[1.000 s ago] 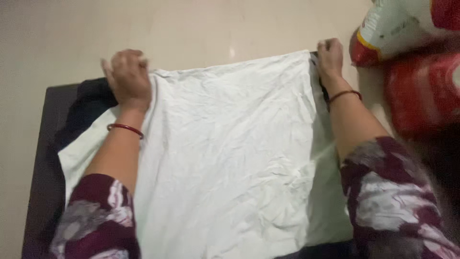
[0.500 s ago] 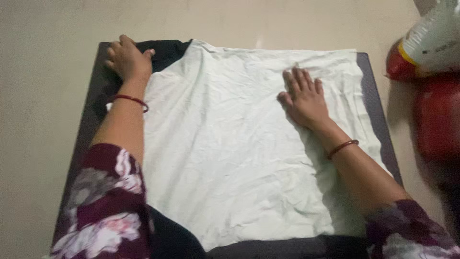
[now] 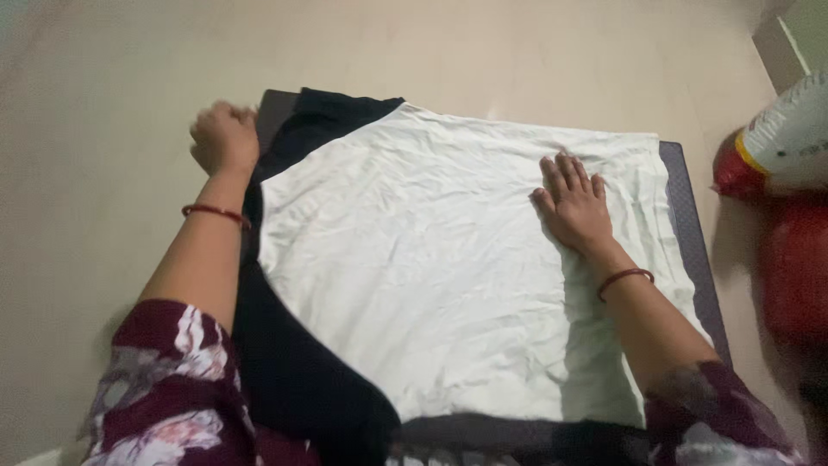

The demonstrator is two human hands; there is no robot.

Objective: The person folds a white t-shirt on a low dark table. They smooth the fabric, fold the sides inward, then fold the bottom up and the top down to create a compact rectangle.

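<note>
Floor (image 3: pixel 103 112): pale and bare, filling the frame from 9 o'clock round to 12 o'clock.
Left hand (image 3: pixel 224 136): at about 10 o'clock, curled into a fist at the far left corner of the mat, fingers bunched on the dark cloth there; what exactly it pinches is hidden under the knuckles.
Left wrist: red bangle (image 3: pixel 214 211), patterned maroon sleeve (image 3: pixel 172 388) at 7 o'clock.
Dark cloth (image 3: pixel 302 371): black, running from the left hand down the left side to 6 o'clock, lying under the white cloth's left edge.
Mat (image 3: pixel 686 224): dark, flat on the floor, showing as a strip along the right and near edges.
White cloth (image 3: pixel 431 276): crumpled, spread flat over the mat, centre of frame.
Right hand (image 3: pixel 576 205): at about 2 o'clock, fingers spread, palm pressed flat on the white cloth near its far right corner.
Sack (image 3: pixel 789 142): white and red, at 3 o'clock on the floor, just beside the mat.
</note>
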